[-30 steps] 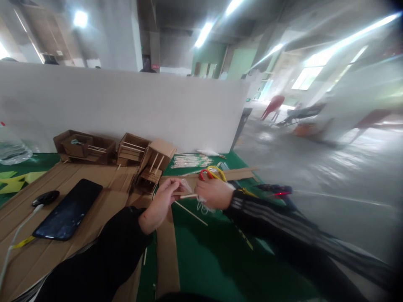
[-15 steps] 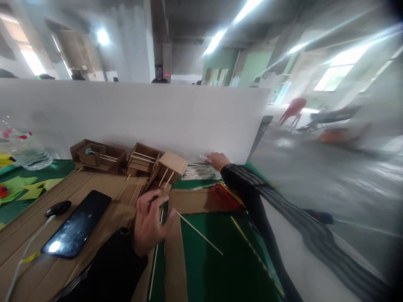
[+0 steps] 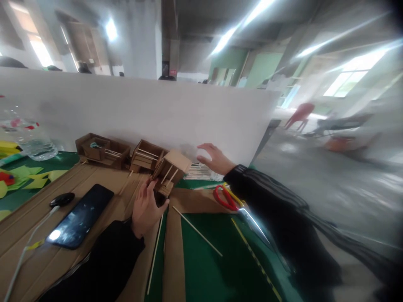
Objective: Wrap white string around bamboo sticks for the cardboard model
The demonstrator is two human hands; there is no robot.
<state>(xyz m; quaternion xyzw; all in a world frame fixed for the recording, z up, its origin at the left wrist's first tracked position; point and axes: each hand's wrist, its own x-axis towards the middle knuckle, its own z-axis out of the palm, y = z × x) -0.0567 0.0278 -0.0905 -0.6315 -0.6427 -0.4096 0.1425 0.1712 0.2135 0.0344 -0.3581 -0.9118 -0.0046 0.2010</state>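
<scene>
Fingers (image 3: 143,189) of the left hand (image 3: 146,213) are spread and bent, right by the cardboard box (image 3: 179,160); I cannot tell if they touch it. The right hand (image 3: 217,158), just right of the box, has its fingers apart too, with nothing seen in them. Thin sticks (image 3: 170,176) cross the front of the box. To work on it well, hold it softly by its sides, since the card may bend and the sticks may pop off. A second box (image 3: 146,154) sits close on its left, so room is tight. Behind it stands a white board (image 3: 157,109). On its right lies a pile of sticks (image 3: 199,172). Nearer the person, right of the box, are the scissors (image 3: 225,198); keep the sleeve (image 3: 267,188) off them. Most room is on the green tabletop (image 3: 204,272) in front of the box.
</scene>
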